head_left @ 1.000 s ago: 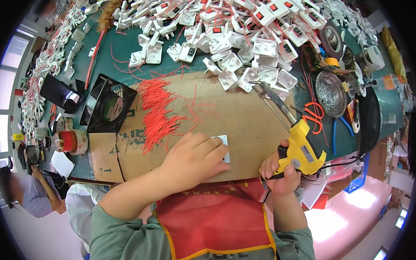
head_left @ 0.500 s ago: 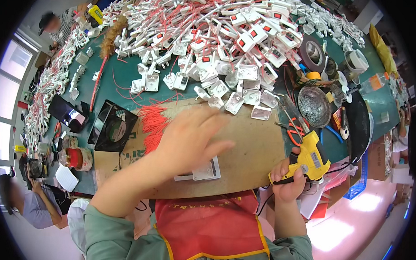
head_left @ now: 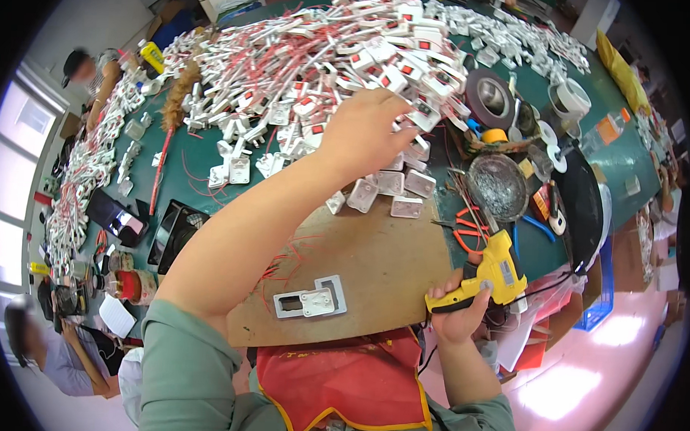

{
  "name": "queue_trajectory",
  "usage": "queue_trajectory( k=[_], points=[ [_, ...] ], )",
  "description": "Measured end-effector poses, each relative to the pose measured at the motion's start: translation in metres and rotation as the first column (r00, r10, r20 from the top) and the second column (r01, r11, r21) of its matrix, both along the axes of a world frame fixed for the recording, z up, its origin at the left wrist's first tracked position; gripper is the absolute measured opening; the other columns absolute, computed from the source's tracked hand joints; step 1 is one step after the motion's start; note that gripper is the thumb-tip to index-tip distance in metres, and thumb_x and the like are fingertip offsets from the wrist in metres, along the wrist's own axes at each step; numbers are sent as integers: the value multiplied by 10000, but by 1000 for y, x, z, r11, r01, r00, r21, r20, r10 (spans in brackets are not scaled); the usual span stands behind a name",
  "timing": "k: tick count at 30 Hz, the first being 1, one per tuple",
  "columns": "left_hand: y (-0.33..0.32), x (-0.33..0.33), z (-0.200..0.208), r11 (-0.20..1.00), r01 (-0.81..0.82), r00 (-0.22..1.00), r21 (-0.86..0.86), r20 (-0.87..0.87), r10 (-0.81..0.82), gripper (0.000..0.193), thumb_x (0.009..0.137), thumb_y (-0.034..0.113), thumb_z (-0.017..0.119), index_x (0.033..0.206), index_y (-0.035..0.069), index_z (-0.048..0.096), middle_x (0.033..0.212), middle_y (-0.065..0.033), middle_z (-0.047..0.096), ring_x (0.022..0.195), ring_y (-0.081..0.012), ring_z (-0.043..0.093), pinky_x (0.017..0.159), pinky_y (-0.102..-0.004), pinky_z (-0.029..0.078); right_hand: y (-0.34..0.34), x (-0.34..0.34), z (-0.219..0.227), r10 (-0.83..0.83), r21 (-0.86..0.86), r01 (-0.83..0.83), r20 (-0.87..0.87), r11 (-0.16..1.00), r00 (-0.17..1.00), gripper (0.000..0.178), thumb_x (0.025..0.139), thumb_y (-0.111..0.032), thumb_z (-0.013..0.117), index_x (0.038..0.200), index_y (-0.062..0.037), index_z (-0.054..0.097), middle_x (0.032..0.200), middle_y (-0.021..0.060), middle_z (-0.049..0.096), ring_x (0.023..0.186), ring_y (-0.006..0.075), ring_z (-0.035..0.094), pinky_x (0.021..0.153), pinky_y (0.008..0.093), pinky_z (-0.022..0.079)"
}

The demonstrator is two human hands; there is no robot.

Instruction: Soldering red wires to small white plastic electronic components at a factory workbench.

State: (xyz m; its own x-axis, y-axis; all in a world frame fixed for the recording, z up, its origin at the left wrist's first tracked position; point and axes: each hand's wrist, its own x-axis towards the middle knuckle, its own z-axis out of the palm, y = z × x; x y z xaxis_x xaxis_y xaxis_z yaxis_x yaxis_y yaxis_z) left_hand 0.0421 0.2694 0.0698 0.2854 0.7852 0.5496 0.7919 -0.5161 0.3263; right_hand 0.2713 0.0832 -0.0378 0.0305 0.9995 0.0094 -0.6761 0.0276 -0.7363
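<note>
1. While the right hand [head_left: 461,314] grips the yellow soldering gun [head_left: 503,270], fingers wrapped round its handle, the left hand [head_left: 367,133] is at the white plastic pile [head_left: 312,70]; whether those fingers pinch anything, I can't tell.
2. Near the brown board's [head_left: 389,270] front edge lies a small white assembly [head_left: 317,301]!

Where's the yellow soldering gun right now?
In the head view, the yellow soldering gun is right of centre, gripped by the right hand, just below the round metal dish.
</note>
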Motion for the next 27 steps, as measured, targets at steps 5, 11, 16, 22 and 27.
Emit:
queue_trajectory(
  k=[5, 11, 16, 22, 27],
  points=[
    [-29, -13, -6, 1000, 9, 1000, 9, -4, -9, 294, 810, 250, 728, 1024, 56, 672, 1108, -120, 651, 1044, -326, 609, 904, -436, 481, 16, 13, 23, -91, -186, 69, -113, 980, 989, 677, 933, -644, 471, 1304, -78, 464, 826, 19, 459, 730, 170, 497, 651, 334, 447],
    [-105, -39, -6, 989, 38, 992, -141, -115, -55, 310, 790, 210, 773, 1046, 72, 665, 1151, -121, 634, 1066, -323, 606, 900, -425, 489, 34, 67, 38, -170, -353, 172, 38, 919, 985, 562, 989, -563, 454, 1222, -61, 546, 701, 0, 426, 669, 122, 446, 601, 280, 400],
    [-145, -56, -11, 974, 38, 981, -222, -178, -79, 387, 766, 204, 778, 1103, 78, 635, 1186, -116, 603, 1079, -326, 585, 907, -429, 475, 41, 74, 38, -234, -447, 315, 228, 837, 945, 460, 968, -486, 572, 1123, -54, 546, 771, 48, 541, 689, 187, 562, 615, 351, 492],
    [-196, -78, -15, 960, -9, 996, -279, -92, -18, 405, 744, 199, 789, 1097, 72, 637, 1189, -135, 597, 1095, -339, 581, 903, -428, 478, 30, 77, 40, -128, -396, 235, 279, 888, 952, 483, 1033, -398, 474, 1332, -19, 447, 1178, 164, 609, 1044, 270, 609, 940, 414, 486],
    [-211, -99, -21, 954, -71, 997, -292, -58, 57, 444, 765, 254, 779, 1145, 74, 636, 1241, -138, 574, 1159, -358, 553, 972, -458, 460, 5, 95, 41, -93, -309, 194, 313, 931, 945, 543, 1033, -357, 481, 1417, 14, 390, 1385, 184, 509, 1293, 315, 496, 1067, 422, 395]
  ],
)
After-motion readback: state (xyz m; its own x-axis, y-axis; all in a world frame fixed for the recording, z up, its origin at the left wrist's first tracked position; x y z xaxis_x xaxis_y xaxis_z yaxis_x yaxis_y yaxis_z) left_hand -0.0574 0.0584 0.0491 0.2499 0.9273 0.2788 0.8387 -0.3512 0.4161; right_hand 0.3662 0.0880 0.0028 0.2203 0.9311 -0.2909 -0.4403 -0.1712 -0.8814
